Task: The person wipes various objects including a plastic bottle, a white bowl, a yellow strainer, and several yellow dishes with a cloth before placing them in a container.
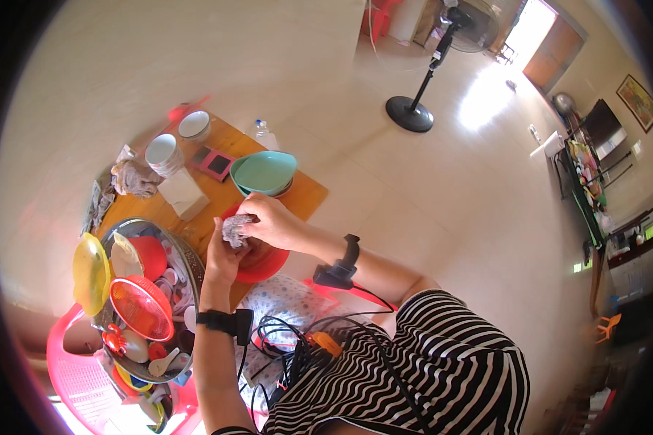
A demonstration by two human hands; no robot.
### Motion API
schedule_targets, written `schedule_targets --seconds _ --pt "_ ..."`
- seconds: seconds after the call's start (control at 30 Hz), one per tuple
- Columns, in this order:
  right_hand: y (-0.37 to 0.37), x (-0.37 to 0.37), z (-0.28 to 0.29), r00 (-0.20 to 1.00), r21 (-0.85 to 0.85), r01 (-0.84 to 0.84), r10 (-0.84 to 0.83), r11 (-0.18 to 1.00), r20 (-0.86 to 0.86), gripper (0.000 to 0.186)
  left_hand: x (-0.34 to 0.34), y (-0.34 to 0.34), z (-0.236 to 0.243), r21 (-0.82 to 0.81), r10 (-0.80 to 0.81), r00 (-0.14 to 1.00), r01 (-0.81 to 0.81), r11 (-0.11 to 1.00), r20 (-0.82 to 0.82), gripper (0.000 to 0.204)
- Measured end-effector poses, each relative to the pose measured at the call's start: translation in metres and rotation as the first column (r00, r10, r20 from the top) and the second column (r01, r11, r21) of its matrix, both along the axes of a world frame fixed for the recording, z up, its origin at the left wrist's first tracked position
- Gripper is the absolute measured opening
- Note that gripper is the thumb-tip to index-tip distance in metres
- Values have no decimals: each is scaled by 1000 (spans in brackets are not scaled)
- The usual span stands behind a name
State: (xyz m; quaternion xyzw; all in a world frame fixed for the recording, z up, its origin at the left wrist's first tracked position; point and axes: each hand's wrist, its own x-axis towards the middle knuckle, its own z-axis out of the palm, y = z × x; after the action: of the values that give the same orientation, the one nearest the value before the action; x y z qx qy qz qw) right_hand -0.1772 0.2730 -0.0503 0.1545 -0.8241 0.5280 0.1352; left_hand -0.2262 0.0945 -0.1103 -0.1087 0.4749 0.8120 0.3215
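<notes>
A red bowl [267, 267] is before me, over the near edge of the wooden table. My left hand [223, 255] grips it at its left side, thumb up and fingers partly hidden. From the right, my right hand [276, 223] reaches over the bowl with a crumpled grey cloth [236, 230] bunched in its fingers, pressed close to the left hand. Just beyond the bowl sit stacked teal dishes [266, 172]. To the left of my left hand stands a large speckled pot [190, 255] filled with dishes, among them a red strainer basket [141, 307] and a yellow plate [91, 274].
White bowls [165, 154], a pink-and-black case [212, 162], a white box [184, 194] and a crumpled rag [135, 177] occupy the wooden table [308, 196]. A pink plastic chair [80, 370] supports the pot. Black cables [286, 341] lie over my lap. A standing fan [411, 114] is farther off.
</notes>
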Motion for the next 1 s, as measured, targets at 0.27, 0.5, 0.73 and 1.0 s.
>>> schedule_targets --seconds 0.27,0.5,0.73,1.0 --pt "-16 3 -19 999 145 -33 30 989 22 12 0 -2 -4 332 -11 987 -44 942 162 35" --pt "-10 9 -22 995 279 -96 91 955 31 26 -6 -6 -30 230 84 986 -115 966 143 17" --pt "-14 12 -11 998 221 -55 48 974 34 39 -3 3 -31 266 49 998 -39 963 -32 20" --pt "-20 9 -7 998 183 -15 26 983 -57 10 24 6 31 360 -84 994 52 931 73 34"
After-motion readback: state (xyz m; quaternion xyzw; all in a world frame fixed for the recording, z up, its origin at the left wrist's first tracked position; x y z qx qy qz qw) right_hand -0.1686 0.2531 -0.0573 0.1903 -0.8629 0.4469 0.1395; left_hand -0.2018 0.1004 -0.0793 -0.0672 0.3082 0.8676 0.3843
